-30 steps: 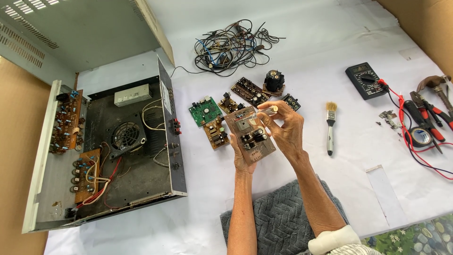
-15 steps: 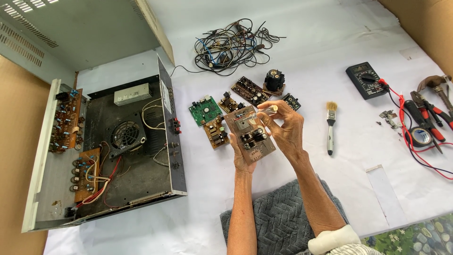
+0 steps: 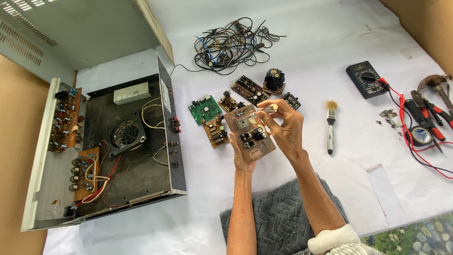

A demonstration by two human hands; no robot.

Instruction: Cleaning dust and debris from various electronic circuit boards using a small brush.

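- Brown circuit board [image 3: 250, 134] is held up above the white counter [image 3: 330, 38], gripped from below by the left hand [image 3: 243, 153], whose fingers curl around its lower edge.
- The right hand [image 3: 285, 127] meets the board's right side; its fingers pinch a small pale cylindrical part [image 3: 269, 108] at the board's top corner.
- Beyond the fingers lie loose circuit boards [image 3: 222, 111] and tangled wires [image 3: 231, 42].
- Right of the fingers lies a paintbrush [image 3: 331, 125]; left sits an opened amplifier chassis [image 3: 108, 151].
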